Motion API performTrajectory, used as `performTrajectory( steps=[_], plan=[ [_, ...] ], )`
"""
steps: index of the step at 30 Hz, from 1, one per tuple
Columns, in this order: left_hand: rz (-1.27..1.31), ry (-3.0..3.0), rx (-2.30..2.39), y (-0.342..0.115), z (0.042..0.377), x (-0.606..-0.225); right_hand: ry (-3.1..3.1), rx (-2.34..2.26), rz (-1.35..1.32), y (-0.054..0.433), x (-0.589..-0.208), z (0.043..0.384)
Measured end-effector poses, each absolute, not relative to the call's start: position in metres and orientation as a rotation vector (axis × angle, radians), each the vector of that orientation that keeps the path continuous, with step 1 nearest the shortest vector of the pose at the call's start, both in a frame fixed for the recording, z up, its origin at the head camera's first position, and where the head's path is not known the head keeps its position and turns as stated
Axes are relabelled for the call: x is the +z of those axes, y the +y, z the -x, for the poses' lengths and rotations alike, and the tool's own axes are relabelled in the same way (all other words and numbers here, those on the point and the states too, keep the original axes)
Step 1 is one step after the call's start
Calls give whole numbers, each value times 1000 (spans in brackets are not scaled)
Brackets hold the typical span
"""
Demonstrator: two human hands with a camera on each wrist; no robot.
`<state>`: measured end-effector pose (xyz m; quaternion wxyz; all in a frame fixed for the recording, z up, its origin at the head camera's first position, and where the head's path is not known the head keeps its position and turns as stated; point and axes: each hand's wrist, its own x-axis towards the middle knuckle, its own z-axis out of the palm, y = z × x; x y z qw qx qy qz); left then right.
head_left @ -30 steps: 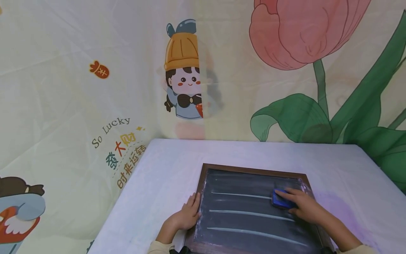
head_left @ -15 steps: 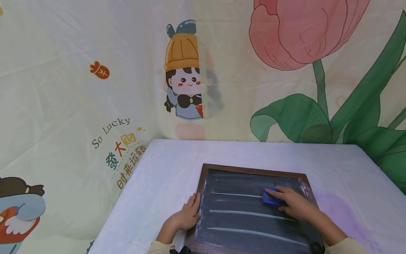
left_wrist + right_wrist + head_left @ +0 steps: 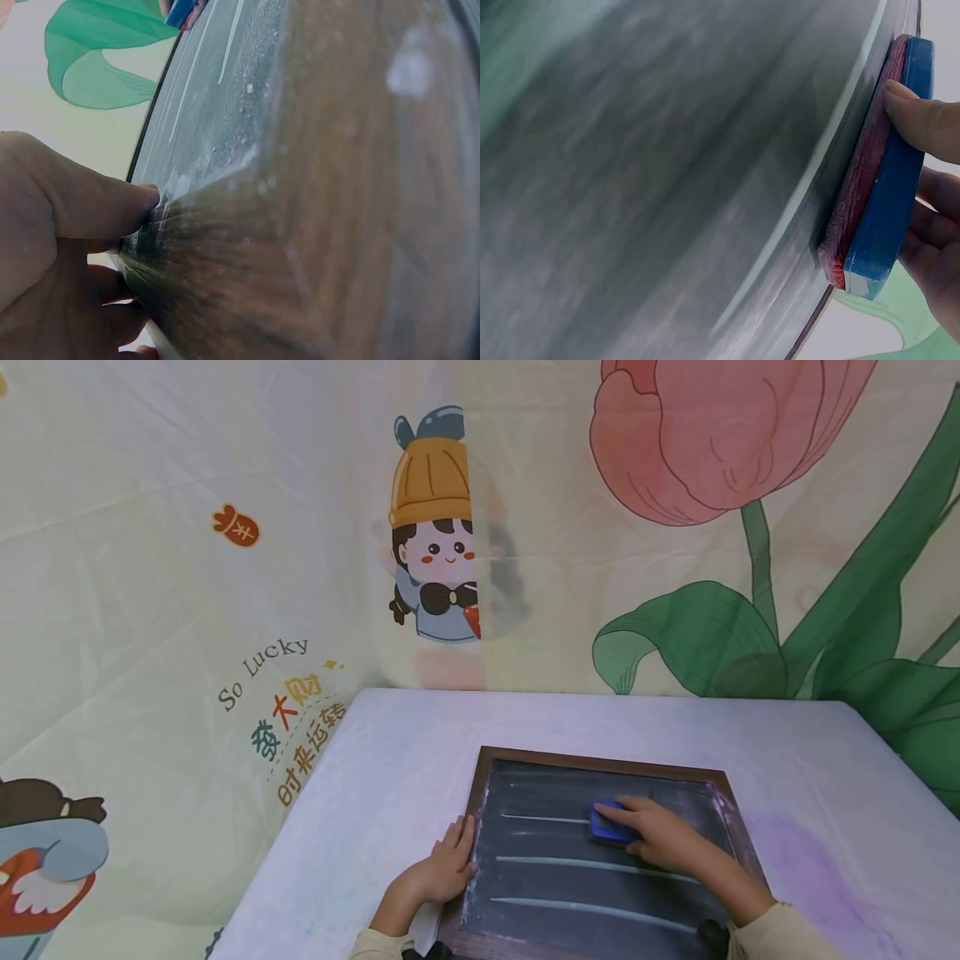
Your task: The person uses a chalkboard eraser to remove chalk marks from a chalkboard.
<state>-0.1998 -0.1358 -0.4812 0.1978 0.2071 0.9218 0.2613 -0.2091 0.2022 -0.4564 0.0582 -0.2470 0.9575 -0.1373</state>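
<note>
right hand (image 3: 660, 839) | eraser (image 3: 609, 825) slid leftward on chalkboard (image 3: 600, 877); top line shorter

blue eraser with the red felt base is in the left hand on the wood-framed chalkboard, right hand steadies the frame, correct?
No, the hands are swapped. The head view shows the right hand holding the blue eraser with the red felt base on the wood-framed chalkboard, while the left hand steadies the frame.

We take the chalkboard (image 3: 600, 852) as our landmark: it lies flat on the table (image 3: 390, 760), near the front edge. Our left hand (image 3: 442, 864) rests at its left frame. On its surface, our right hand (image 3: 660, 839) holds the eraser (image 3: 609, 827), seemingly over the upper chalk line (image 3: 543, 818).
</note>
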Motion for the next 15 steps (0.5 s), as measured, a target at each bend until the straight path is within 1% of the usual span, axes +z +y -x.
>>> performTrajectory(
  steps=[15],
  plan=[
    [-592,2583,739,-136,198,-479,2870,-431,806,177,-452,215]
  ],
)
